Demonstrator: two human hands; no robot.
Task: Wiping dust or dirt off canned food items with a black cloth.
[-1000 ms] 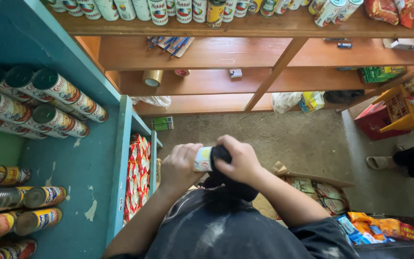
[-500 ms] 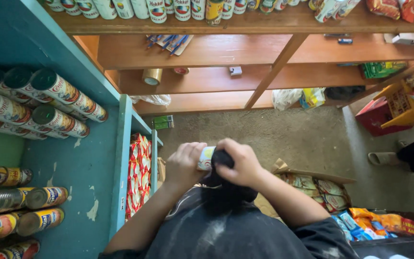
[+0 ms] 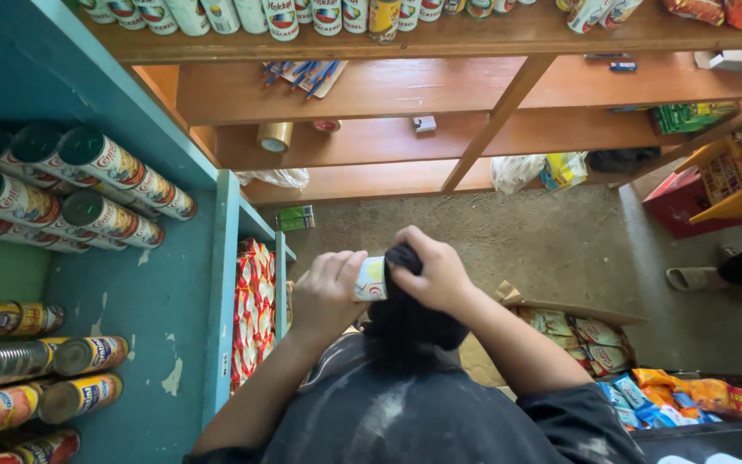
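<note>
Can (image 3: 372,278) gripped in both hands, near centre, over dark cloth (image 3: 410,296).
I read left hand (image 3: 326,295) clamping the body to steady it, right hand (image 3: 436,273) pressing cloth on its end; teal shelf (image 3: 165,292) left, wooden shelves (image 3: 405,86) far.

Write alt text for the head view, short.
Seen from above, a person's left hand holds a small can while the right hand presses a dark cloth against it. A teal shelf of stacked cans stands at left, wooden shelves of goods run ahead, and a box of snack packets sits on the floor at right.
</note>
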